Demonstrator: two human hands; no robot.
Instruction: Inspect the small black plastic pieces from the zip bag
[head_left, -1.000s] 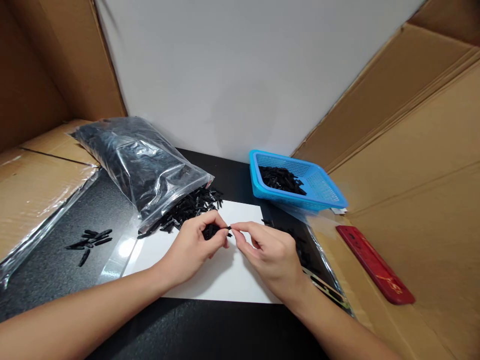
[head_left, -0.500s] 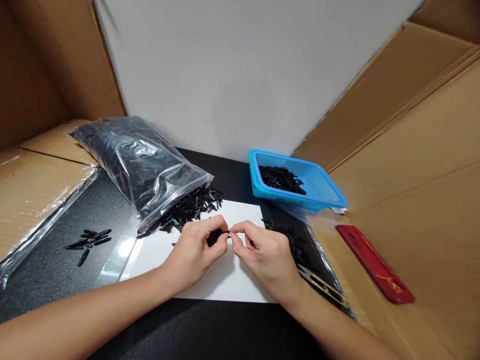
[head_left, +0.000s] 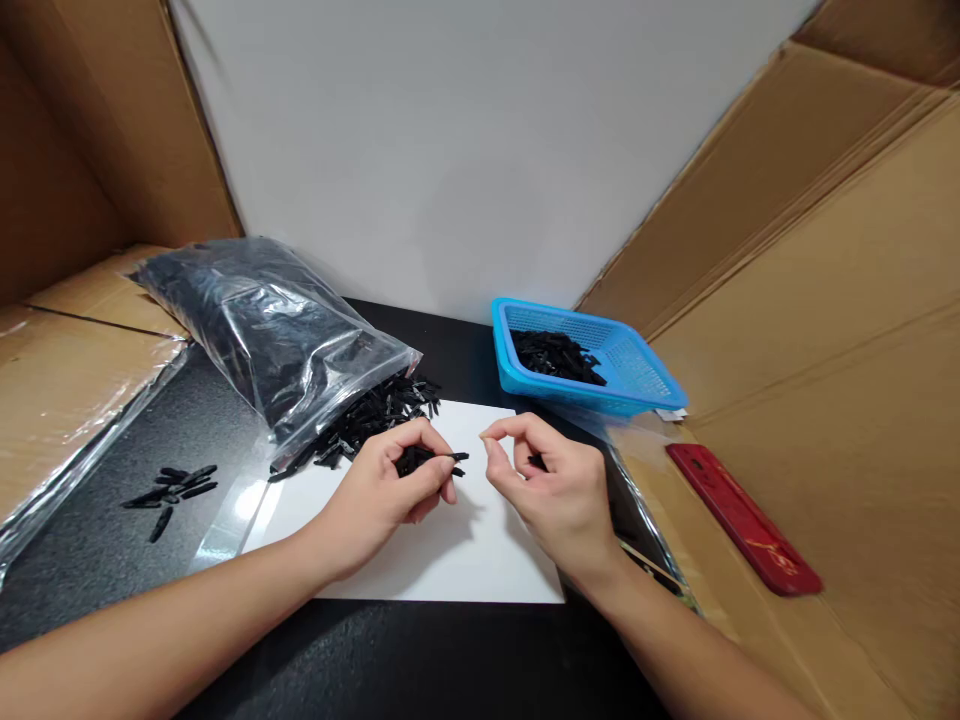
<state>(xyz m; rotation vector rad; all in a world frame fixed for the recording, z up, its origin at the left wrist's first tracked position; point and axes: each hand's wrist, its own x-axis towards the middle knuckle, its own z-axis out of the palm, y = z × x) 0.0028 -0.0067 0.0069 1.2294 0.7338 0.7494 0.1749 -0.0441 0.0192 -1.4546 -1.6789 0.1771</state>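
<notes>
My left hand (head_left: 394,490) is closed over the white sheet, pinching a small black plastic piece (head_left: 459,457) whose end sticks out past the thumb and forefinger. More black pieces (head_left: 414,460) are gathered inside its curled fingers. To the right, apart from it, my right hand (head_left: 551,480) is raised with thumb and forefinger tips brought together. A dark patch shows within its curled fingers; whether it is a held piece or background is unclear. Behind the left hand, a pile of black pieces (head_left: 375,415) lies at the mouth of a clear plastic bag (head_left: 277,325).
A blue basket (head_left: 645,375) partly filled with black pieces stands at the back right. Several loose black pieces (head_left: 176,482) lie on the dark table at left. A red case-like object (head_left: 742,520) rests on the right cardboard. White paper (head_left: 480,570) lies beneath my hands.
My hands have moved apart; their fingertips met over a piece before. The right hand has shifted right, and the piece's end now shows at the left fingertips. The view has shifted slightly.
</notes>
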